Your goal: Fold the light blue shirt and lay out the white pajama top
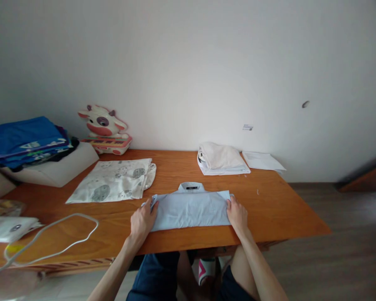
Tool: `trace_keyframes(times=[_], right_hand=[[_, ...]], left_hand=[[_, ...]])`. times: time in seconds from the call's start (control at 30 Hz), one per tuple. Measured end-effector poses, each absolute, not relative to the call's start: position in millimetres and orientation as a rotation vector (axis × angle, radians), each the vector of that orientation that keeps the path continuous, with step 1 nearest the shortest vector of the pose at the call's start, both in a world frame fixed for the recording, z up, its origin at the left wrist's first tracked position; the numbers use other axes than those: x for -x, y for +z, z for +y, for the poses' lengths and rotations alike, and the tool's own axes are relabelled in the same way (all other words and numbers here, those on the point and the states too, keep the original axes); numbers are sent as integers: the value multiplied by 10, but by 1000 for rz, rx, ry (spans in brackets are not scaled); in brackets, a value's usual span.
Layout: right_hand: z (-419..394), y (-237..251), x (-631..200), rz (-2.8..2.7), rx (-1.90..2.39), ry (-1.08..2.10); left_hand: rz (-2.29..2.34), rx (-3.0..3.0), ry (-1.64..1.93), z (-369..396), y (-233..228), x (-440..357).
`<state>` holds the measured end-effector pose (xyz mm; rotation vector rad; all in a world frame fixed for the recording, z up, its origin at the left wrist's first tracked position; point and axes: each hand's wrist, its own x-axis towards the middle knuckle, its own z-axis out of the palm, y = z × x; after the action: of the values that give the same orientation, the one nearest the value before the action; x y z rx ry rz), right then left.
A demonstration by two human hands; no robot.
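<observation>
The left hand [144,216] and right hand [238,214], well apart, pinch opposite ends of a folded light-blue fabric shirt [191,211] lying near the front edge of the brown wooden surface [275,209], its collar [191,187] toward the white wall [175,71].

Landmark: light-blue shirt [191,211], flat on the wooden table [278,209].
Passage, right of shirt: broad bare wood, past the right hand [238,213] gripping that edge.
Passage, behind shirt: bare wood to the wall [175,83], between patterned cloth and white folded stack.
Passage, before shirt: narrow strip to the front edge.
Obstruction, left of shirt: left hand [142,217] on its edge; farther out, looped white cable [78,215].
Obstruction, behind left: patterned cloth [119,182], low; beyond, upright cow toy [103,127], beside white box [64,165].
Obstruction, behind right: white folded stack [222,159]; papers [263,161] alongside.
</observation>
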<state>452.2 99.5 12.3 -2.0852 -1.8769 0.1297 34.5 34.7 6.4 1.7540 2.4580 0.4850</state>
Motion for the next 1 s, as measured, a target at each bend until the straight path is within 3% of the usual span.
trace_keyframes(times=[0.17, 0.33, 0.43, 0.57, 0.8, 1.0], right_hand=[[984, 250, -4522, -1914, 2129, 85], [786, 563, -3960, -2065, 1719, -100], [676, 547, -3400, -2280, 1415, 59], [717, 286, -3017, -2333, 1399, 269], [799, 25, -3047, -2271, 1356, 313], [939, 152, -3393, -2111, 1296, 320]], left_hand=[[2443, -1784, 567, 289, 25, -341], [2278, -2059, 1131, 360, -40, -378], [2255, -2065, 1109, 427, -193, -352], [2276, -2088, 987, 485, -390, -249], [2084, -2091, 1207, 513, -343, -175], [1905, -1698, 1350, 371, -117, -160]])
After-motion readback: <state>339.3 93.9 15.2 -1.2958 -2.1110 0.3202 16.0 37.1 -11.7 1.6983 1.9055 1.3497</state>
